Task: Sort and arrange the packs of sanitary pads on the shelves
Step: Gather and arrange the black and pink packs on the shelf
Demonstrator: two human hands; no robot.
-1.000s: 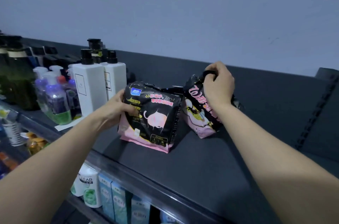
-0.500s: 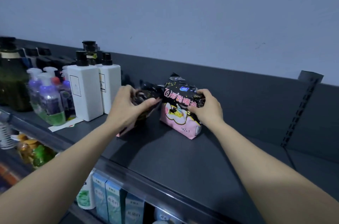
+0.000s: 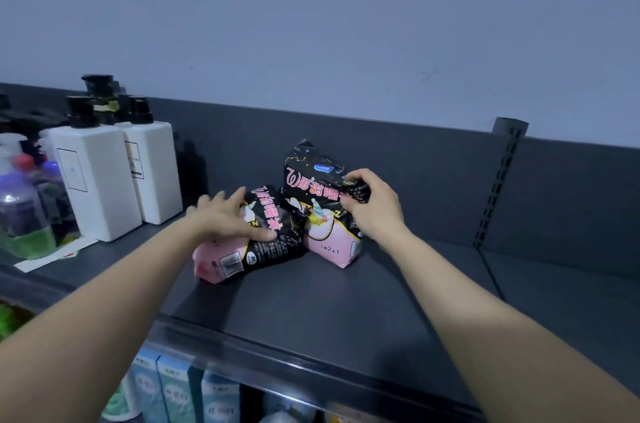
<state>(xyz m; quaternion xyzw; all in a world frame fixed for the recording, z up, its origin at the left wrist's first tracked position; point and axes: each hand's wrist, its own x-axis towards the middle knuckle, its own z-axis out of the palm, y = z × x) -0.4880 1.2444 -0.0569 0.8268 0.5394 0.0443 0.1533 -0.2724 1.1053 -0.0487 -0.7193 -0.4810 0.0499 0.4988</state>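
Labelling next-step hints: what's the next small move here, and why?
Probably tip the left pack upright with the left hand: it lies tilted against the right pack, which stands upright in the right hand's grip.

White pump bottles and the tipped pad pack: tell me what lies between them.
In the head view, only bare shelf and the left hand, which rests on the tipped pad pack.
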